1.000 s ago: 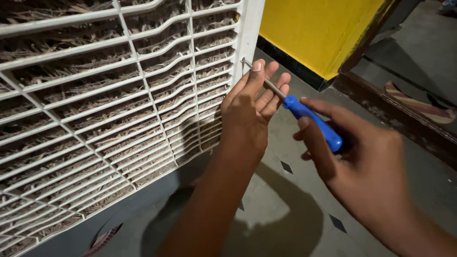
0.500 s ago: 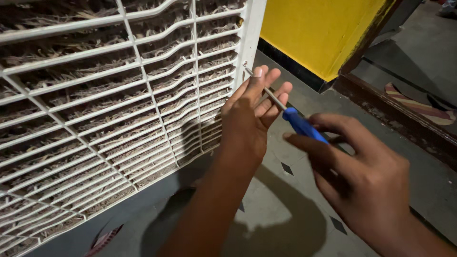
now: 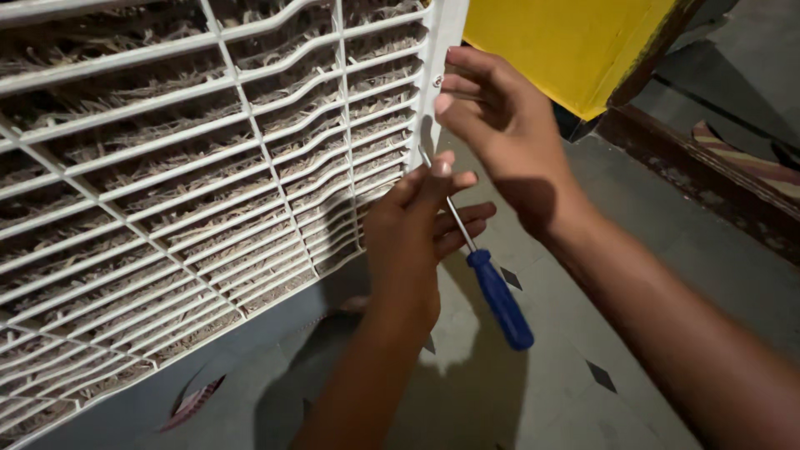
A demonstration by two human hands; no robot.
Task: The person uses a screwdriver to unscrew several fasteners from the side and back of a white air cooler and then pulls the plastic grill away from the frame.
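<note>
Nearest the camera, the two forearms enter from the lower edge and converge on the white louvred grille (image 3: 208, 192) of a cooler panel. Left hand (image 3: 421, 229) — reaching up from below, wrist straight, fingers curled — pinches the thin metal shaft of the screwdriver (image 3: 487, 279) between thumb and fingertips, so that the blue handle hangs free below and to the right, over the grey tiled floor (image 3: 567, 392); the shaft slopes up and left, its tip lying at the grille's right edge strip, though whether it is seated in anything cannot be told. Judged from its build, the tool is light and rigid: the bare shaft is smooth and apt to slip or spin in a fingertip pinch, whereas the thicker moulded handle offers the surer place to take hold. Right hand (image 3: 500, 117), farther off, comes in from the right with the forearm sloping down toward the viewer; its fingers are loosely bent and drawn together at the frame's corner, their tips just beside a small screw (image 3: 437, 81) — whether they grip it is not clear. Behind the slats lies pale, fibrous padding. Beyond the hands stands a yellow panel (image 3: 575, 42) with a dark lower edge, and farther right a striped cloth (image 3: 750, 158) lies on a raised ledge.
</note>
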